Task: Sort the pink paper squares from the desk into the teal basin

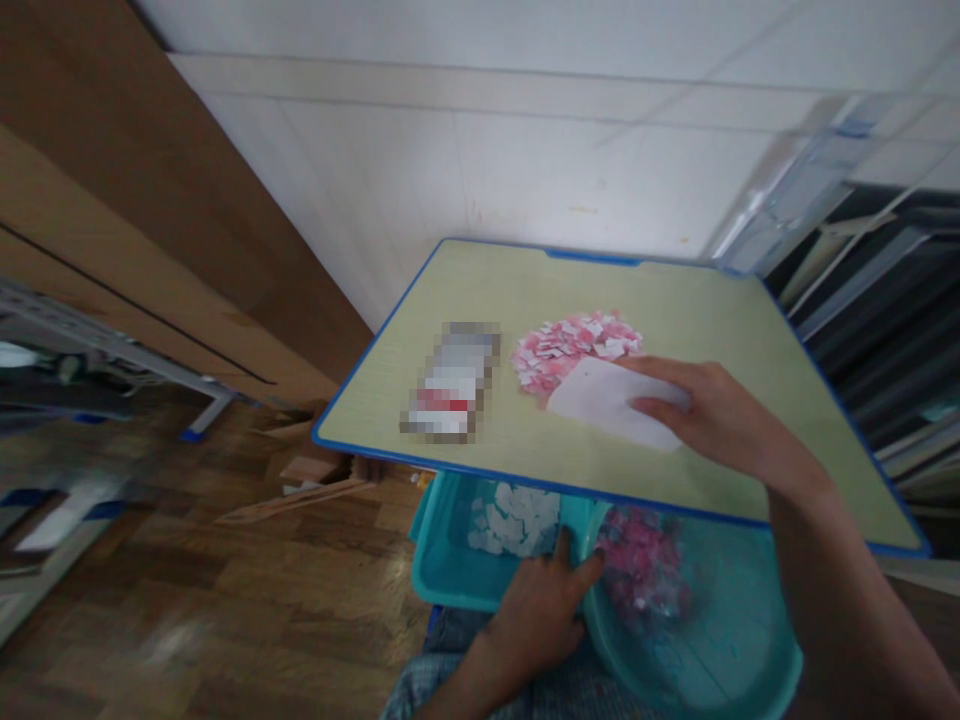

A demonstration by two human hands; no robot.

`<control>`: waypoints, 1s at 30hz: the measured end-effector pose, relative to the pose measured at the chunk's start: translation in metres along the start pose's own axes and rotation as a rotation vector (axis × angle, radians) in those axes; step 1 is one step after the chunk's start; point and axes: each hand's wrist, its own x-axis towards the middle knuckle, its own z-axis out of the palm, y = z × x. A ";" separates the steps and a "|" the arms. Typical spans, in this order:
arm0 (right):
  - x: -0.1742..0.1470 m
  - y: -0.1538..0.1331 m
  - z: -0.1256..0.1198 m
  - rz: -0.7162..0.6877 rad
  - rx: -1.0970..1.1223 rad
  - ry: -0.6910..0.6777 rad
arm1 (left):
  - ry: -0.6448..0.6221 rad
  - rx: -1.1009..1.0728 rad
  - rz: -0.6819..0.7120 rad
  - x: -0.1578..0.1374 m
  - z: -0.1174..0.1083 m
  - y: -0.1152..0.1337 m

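My right hand [697, 405] pinches a flat white sheet of paper or card [611, 395] between thumb and fingers, over the low table [420, 290]. The sheet's far edge meets a heap of small pink and white paper pieces [574, 345]. Below the table's near edge, my left hand [540, 605] lies at the rims of a teal rectangular bin [457, 587] and a round teal basin [750, 600], two fingers stretched apart. White pieces [517, 520] lie in the bin. A clear bag with pink pieces [645, 560] sits in the basin.
A phone-like blurred object [450, 385] lies left on the table. A white wall [525, 160] stands behind, cardboard [187, 230] on the left, and dark stacked panels [885, 310] on the right. Cardboard scraps [307, 490] lie on the wooden floor [300, 620].
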 end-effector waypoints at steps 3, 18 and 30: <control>-0.001 0.018 -0.009 0.039 -0.093 -0.007 | -0.018 -0.015 0.007 0.001 -0.001 -0.001; 0.006 0.008 0.005 -0.038 -0.195 -0.114 | -0.019 -0.021 0.024 0.000 -0.004 0.000; -0.008 0.009 -0.011 -0.059 -0.169 -0.121 | -0.014 -0.017 0.013 0.001 0.001 -0.002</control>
